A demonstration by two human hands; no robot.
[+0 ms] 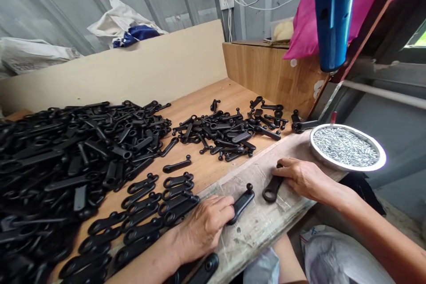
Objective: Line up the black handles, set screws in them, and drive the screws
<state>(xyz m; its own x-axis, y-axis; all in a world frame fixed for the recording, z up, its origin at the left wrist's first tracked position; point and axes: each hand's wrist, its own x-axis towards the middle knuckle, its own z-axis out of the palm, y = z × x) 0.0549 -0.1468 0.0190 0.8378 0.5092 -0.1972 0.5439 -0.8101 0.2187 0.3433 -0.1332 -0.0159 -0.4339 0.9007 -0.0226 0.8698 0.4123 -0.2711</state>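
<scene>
My left hand (pixel 209 219) is closed, its fingertips at the lower end of a black plastic crank handle (pixel 244 204) whose small knob points up. To its right, my right hand (pixel 301 177) pinches the far end of a second crank handle (pixel 273 188). That one's ring end faces me on the worn grey board (pixel 259 217) along the table edge; its other end is hidden by my fingers. Beside my left forearm, several crank handles (pixel 143 208) lie in rough rows. One more crank handle (pixel 207 266) sits just below my left wrist.
A big heap of black handles (pixel 100 142) covers the table's left, with a smaller pile (pixel 229 131) in the middle. A metal bowl of screws (pixel 382 159) stands at the right edge. A blue power screwdriver (pixel 334 17) hangs above, beside pink cloth (pixel 302 31).
</scene>
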